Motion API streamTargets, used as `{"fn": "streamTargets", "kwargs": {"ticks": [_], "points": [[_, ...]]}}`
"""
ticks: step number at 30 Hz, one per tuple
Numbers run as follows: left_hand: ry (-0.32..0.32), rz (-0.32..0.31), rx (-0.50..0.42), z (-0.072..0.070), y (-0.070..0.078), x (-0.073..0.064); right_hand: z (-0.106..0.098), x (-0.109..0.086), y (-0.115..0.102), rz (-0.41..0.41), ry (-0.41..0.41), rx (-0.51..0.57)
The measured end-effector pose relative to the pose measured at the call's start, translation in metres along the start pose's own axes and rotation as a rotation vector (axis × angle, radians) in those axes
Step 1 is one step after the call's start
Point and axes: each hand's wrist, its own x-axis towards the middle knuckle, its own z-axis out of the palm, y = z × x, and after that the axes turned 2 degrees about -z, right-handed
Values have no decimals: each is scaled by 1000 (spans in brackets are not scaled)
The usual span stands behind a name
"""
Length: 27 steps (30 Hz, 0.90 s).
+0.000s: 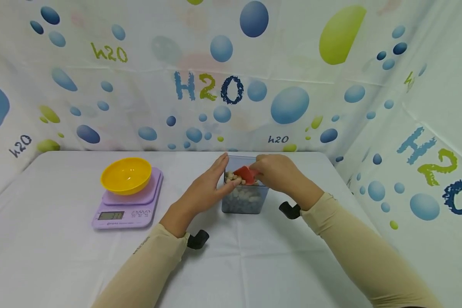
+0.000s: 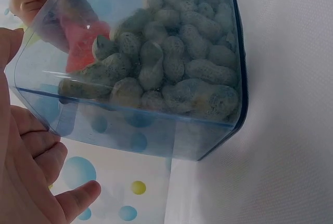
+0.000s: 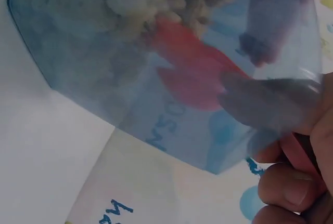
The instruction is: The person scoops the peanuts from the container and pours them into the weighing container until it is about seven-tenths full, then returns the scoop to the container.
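Observation:
A clear bluish plastic container (image 1: pixel 241 204) stands on the table, partly filled with peanuts in their shells (image 2: pixel 195 42). My left hand (image 1: pixel 200 188) rests against its left side, fingers mostly straight along the wall and thumb over the front rim. In the left wrist view, that hand's little finger sticks out apart from the container. My right hand (image 1: pixel 279 175) grips the handle of a red scoop (image 1: pixel 246 174) over the right rim. The scoop's head is inside the container, down at the peanuts; both wrist views show it through the wall.
To the left stands a purple kitchen scale (image 1: pixel 138 218) with a lit display. A yellow bowl (image 1: pixel 125 175) sits on its platform. White cloth (image 1: pixel 231 273) covers the table, and a printed curtain (image 1: pixel 146 98) hangs behind and at the sides.

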Motion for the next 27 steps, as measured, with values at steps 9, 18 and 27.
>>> {"fn": "streamTargets", "kwargs": {"ticks": [9, 18, 27], "points": [[-2, -2, -8, 0, 1, 1, -5, 1, -1, 108, -100, 150], [0, 3, 3, 0, 1, 0, -4, -1, 5, 105, -130, 228], [1, 3, 10, 0, 0, 0, -8, -5, 11, 144, -101, 290]]}}
